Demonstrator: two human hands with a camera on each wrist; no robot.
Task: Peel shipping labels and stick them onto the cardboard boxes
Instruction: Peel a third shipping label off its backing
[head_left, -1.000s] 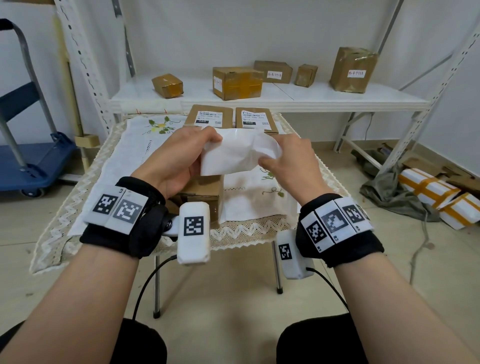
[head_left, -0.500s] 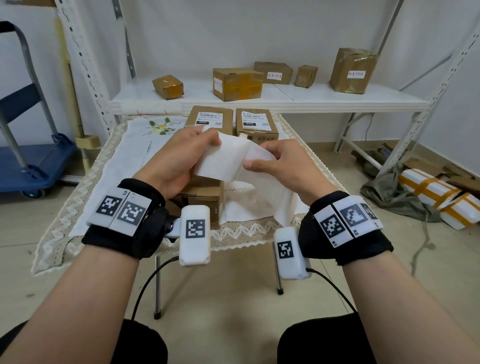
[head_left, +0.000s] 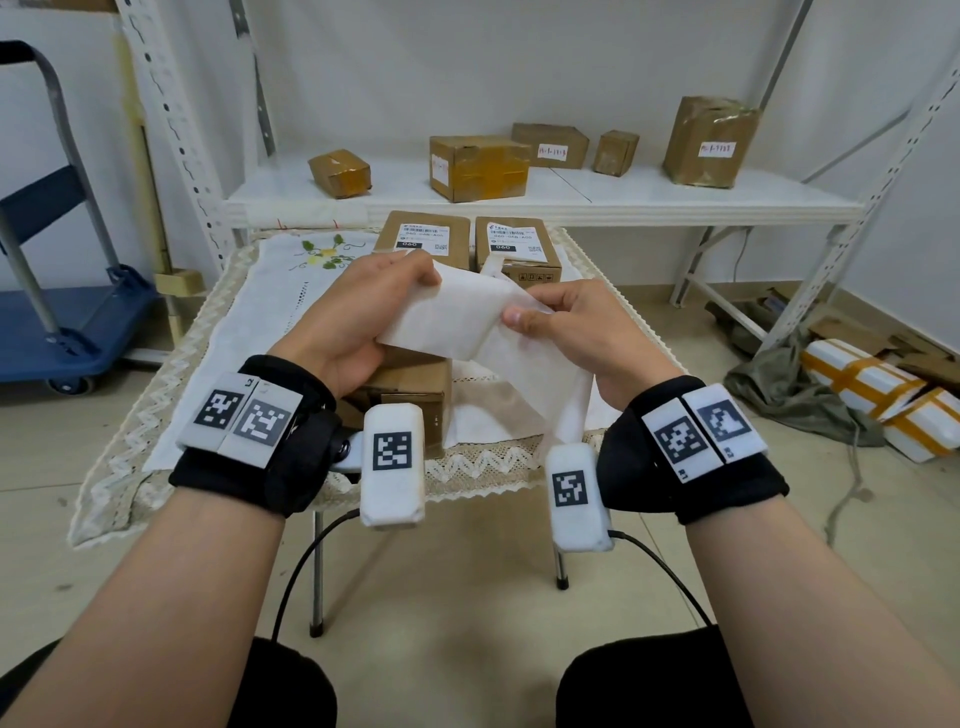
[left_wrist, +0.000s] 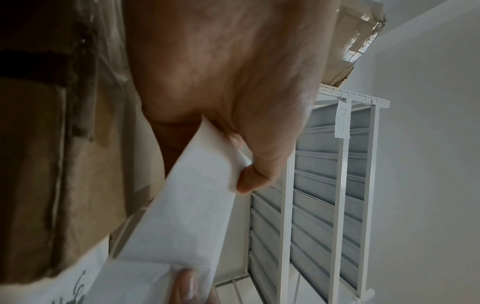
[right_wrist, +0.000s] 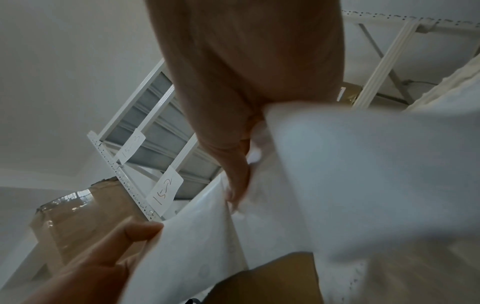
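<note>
My left hand (head_left: 374, 312) pinches the left edge of a white shipping label (head_left: 447, 317), seen from its blank back side. My right hand (head_left: 566, 327) pinches the backing paper (head_left: 540, 384), which hangs down and to the right. Both are held above a plain cardboard box (head_left: 410, 395) on the table's near side. In the left wrist view the label (left_wrist: 192, 216) runs from my thumb (left_wrist: 249, 181) down to a right fingertip (left_wrist: 184, 288). The right wrist view shows the backing paper (right_wrist: 337, 174) filling the right side. Two labelled boxes (head_left: 423, 236) (head_left: 517, 249) stand at the table's far edge.
The small table (head_left: 171, 415) carries a white embroidered cloth with lace trim. Behind it a white shelf (head_left: 571, 192) holds several taped boxes. A blue cart (head_left: 57, 322) stands at left. Wrapped parcels (head_left: 878, 395) and a cloth heap lie on the floor at right.
The label has been pulled apart from its backing: my right hand has drawn the backing down and to the right, and more of it now hangs loose. My left hand has stayed nearly still.
</note>
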